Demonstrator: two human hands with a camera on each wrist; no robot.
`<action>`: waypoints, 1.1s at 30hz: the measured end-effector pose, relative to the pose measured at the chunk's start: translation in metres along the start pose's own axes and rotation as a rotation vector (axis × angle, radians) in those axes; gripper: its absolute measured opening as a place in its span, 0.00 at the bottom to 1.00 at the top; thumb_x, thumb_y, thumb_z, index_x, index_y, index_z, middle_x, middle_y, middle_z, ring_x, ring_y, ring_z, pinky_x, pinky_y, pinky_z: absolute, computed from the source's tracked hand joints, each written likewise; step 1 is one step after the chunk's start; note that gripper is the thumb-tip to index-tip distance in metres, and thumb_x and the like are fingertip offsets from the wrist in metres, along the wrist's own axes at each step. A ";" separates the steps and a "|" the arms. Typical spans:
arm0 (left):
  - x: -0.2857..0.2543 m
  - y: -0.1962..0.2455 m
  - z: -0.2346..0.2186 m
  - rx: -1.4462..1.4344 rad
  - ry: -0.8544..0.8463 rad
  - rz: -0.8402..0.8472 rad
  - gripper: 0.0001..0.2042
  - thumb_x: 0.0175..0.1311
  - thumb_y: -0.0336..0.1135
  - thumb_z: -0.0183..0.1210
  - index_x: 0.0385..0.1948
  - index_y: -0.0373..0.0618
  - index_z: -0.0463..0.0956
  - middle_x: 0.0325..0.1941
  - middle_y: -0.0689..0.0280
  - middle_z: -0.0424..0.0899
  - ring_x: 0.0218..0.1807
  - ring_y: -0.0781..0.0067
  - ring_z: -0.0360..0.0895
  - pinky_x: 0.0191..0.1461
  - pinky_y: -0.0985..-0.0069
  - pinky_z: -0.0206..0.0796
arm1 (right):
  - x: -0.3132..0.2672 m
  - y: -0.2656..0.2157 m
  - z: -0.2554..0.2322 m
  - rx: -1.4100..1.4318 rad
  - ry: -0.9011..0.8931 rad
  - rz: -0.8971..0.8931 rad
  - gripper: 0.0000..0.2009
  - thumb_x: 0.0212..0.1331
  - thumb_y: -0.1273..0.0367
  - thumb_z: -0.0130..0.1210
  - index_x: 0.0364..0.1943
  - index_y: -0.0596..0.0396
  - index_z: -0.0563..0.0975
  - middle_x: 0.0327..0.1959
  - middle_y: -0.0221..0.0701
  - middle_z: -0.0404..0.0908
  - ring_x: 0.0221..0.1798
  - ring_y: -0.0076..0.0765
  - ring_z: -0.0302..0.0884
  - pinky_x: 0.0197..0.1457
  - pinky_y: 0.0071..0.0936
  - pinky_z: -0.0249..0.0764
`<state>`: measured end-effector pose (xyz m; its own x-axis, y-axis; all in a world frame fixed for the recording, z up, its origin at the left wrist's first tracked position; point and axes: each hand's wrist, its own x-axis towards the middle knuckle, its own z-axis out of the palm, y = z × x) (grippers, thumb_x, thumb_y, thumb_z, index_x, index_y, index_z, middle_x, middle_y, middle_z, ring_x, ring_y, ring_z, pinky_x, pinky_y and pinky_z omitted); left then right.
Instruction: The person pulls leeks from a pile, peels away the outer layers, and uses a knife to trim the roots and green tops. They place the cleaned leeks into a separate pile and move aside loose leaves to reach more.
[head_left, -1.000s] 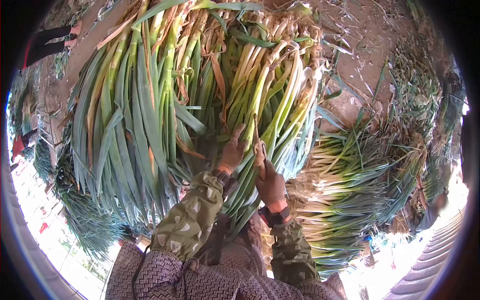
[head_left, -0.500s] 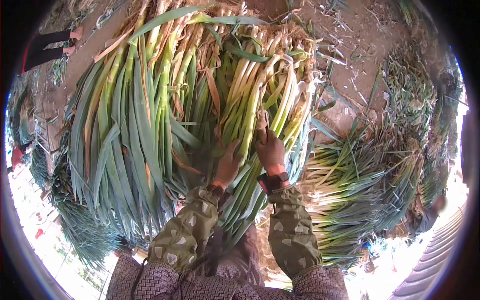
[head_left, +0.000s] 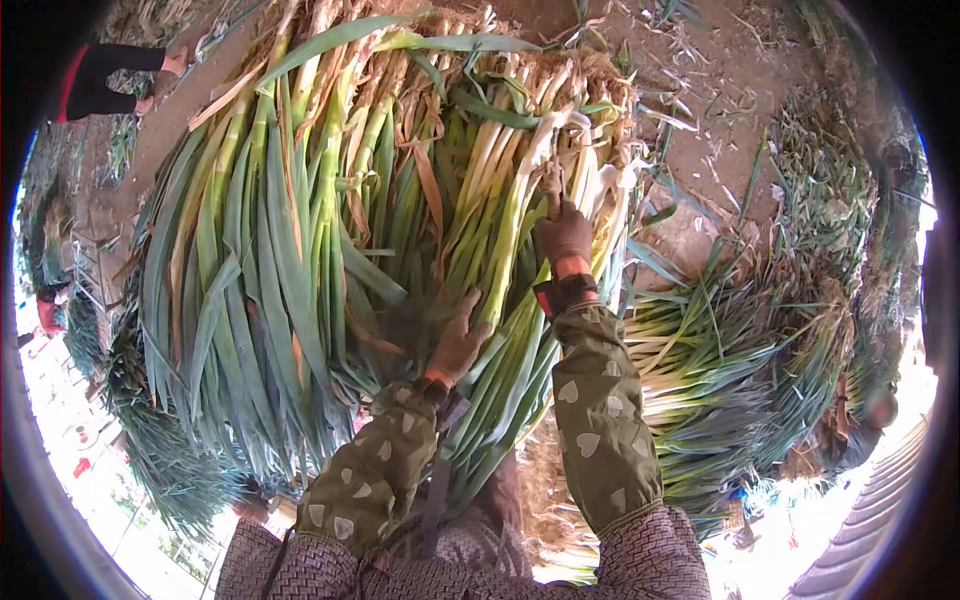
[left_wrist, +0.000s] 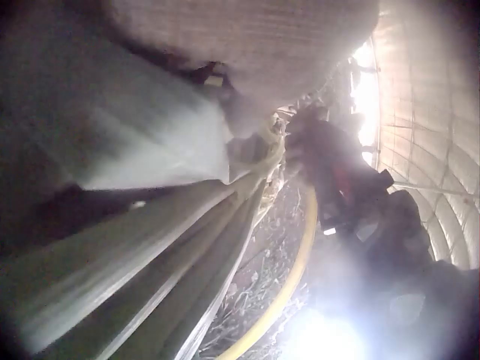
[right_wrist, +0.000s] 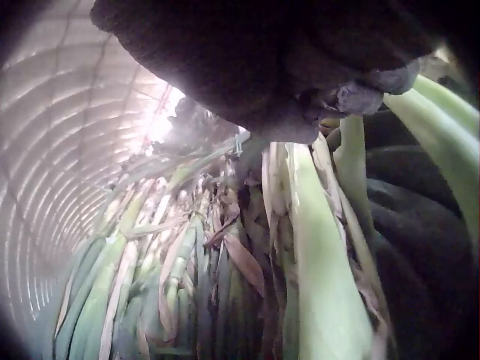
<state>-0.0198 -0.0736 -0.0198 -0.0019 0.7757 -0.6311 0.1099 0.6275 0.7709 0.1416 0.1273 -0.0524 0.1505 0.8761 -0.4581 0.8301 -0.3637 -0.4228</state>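
Long leeks (head_left: 325, 180) lie in a thick heap, roots away from the person. The left hand (head_left: 459, 342) grips a pale green leek stalk (head_left: 506, 240) from its left side, thumb raised. In the left wrist view that hand (left_wrist: 255, 52) covers the top, above broad leaves (left_wrist: 165, 255). Farther up the stalk, the right hand (head_left: 565, 228) has curled fingers round what looks like a thin dark tool (head_left: 562, 182), partly hidden, with one finger lying along it. In the right wrist view the hand (right_wrist: 277, 67) hangs dark over a leek (right_wrist: 322, 255); its fingertips touch the stalks.
More leeks (head_left: 690, 390) lie in a pile at the right, roots to the left. Leaf scraps (head_left: 830, 190) litter the brown ground (head_left: 720, 110). A person's dark-clad legs (head_left: 115, 80) show at the upper left. Another person crouches (head_left: 860, 435) at the far right.
The right hand has moved up along the stalk toward the roots and slightly right. The left hand has shifted a little down and stays at the leek.
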 end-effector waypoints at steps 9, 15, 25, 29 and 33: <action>0.026 -0.027 0.007 0.003 0.024 0.129 0.29 0.69 0.35 0.54 0.69 0.34 0.60 0.68 0.42 0.70 0.71 0.50 0.66 0.73 0.65 0.56 | -0.163 0.051 -0.020 0.003 -0.167 -0.186 0.18 0.60 0.72 0.53 0.56 0.49 0.72 0.29 0.40 0.80 0.22 0.46 0.81 0.29 0.41 0.84; 0.031 -0.026 0.009 0.037 0.071 0.146 0.29 0.66 0.32 0.58 0.68 0.31 0.61 0.67 0.42 0.70 0.71 0.53 0.67 0.73 0.67 0.56 | -0.294 0.043 -0.036 0.147 -0.334 0.005 0.16 0.58 0.65 0.57 0.50 0.50 0.71 0.27 0.53 0.80 0.30 0.68 0.78 0.31 0.57 0.75; 0.026 -0.009 0.003 0.013 0.021 0.147 0.30 0.68 0.34 0.56 0.69 0.32 0.59 0.70 0.44 0.68 0.73 0.53 0.65 0.73 0.67 0.56 | -0.220 0.036 -0.002 0.129 -0.158 -0.024 0.15 0.60 0.64 0.56 0.49 0.52 0.72 0.26 0.53 0.80 0.32 0.68 0.78 0.33 0.58 0.73; 0.024 -0.010 0.004 0.019 0.013 0.079 0.29 0.69 0.36 0.54 0.70 0.34 0.59 0.70 0.45 0.68 0.73 0.51 0.64 0.74 0.67 0.55 | -0.179 0.030 -0.002 0.098 -0.089 -0.089 0.13 0.61 0.63 0.55 0.47 0.52 0.73 0.26 0.53 0.80 0.32 0.67 0.79 0.34 0.57 0.74; 0.027 -0.015 0.005 0.047 0.017 0.058 0.28 0.68 0.36 0.53 0.69 0.36 0.61 0.70 0.45 0.69 0.72 0.49 0.65 0.74 0.67 0.54 | -0.135 0.032 0.008 0.038 -0.064 -0.163 0.14 0.66 0.58 0.51 0.45 0.54 0.74 0.27 0.53 0.81 0.33 0.67 0.80 0.36 0.57 0.75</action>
<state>-0.0168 -0.0627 -0.0488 -0.0115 0.8122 -0.5833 0.1567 0.5776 0.8012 0.1431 -0.0051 -0.0104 -0.0199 0.9030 -0.4291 0.8195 -0.2312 -0.5245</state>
